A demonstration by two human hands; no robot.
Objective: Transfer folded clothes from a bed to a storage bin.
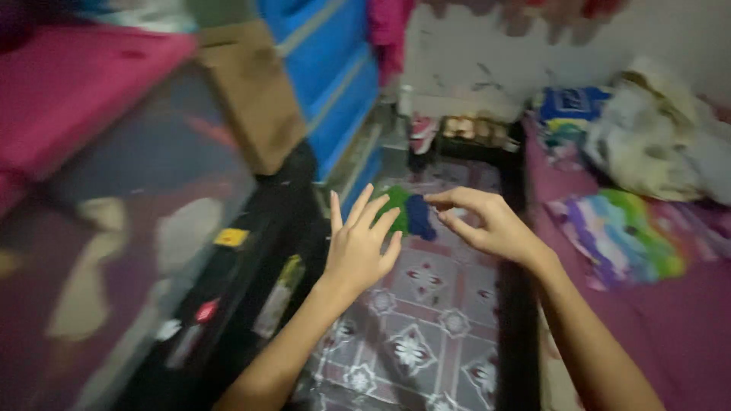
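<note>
Head view looks down on both bare hands raised over a patterned grey-and-maroon tiled floor (pixel 426 335). The left hand (pixel 358 247) is spread, fingers fanned apart and pointing toward 12 o'clock, its grip wide and holding nothing. The right hand (pixel 487 221) reaches in from 3 o'clock with fingers curled toward 9 o'clock; thumb and forefinger are near each other but nothing shows between them, and blur leaves it unclear whether that grip is pinched or loose.

Just beyond the fingertips, at the 12 o'clock side of both hands, sits a small soft bundle of cloth, one half green (pixel 396 202) and one half dark blue (pixel 419 217), the two pieces side by side and touching. It looks limp and crumpled, like balled fabric, with no clear edges. Whether it rests on the floor or hangs in the air I cannot tell; neither hand visibly touches it.

Judged from this, the bundle is not in hand, so any picking up or sorting of it looks undone.

At 3 o'clock a bed with a maroon sheet (pixel 685 327) carries a rainbow-coloured cloth (pixel 624 236) and a heap of pale laundry (pixel 655 144). At 11 o'clock stand blue plastic drawers (pixel 335 76).
</note>
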